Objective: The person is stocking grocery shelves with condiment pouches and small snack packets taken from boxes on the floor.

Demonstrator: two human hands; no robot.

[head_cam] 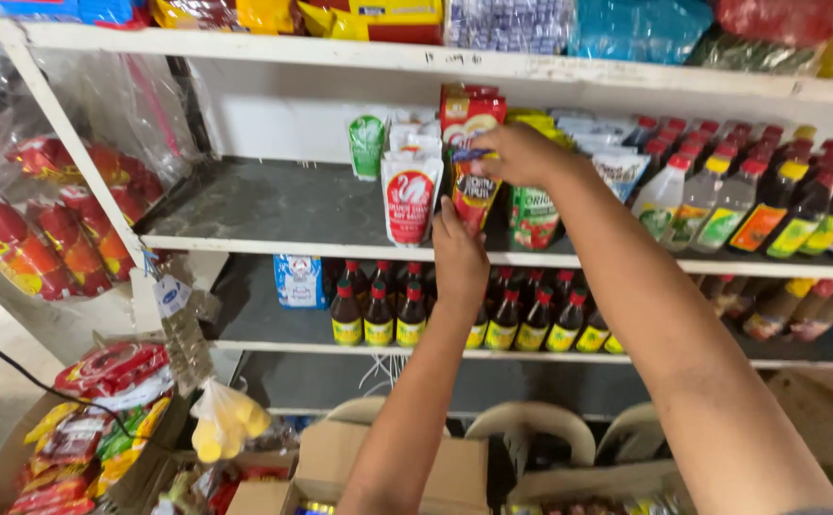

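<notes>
You are facing a white shelf unit (pixel 273 59) stocked in tiers, its middle board bare and dark on the left side. To your right on that board stands a crowd of clear and dark bottles (pixel 760 195) with red and yellow caps, and on the board below it a row of small brown bottles (pixel 378 319) with red caps. Cardboard boxes (pixel 393 467) sit on the floor beneath your arms. Your right hand (pixel 517 154) grips the top of a red sauce pouch (pixel 472 195) on the middle board, fingers closed over its upper edge. Your left hand (pixel 458 257) presses up against the pouch's lower part from below, fingers together. Just left of it stands a white and red pouch (pixel 410 195).
</notes>
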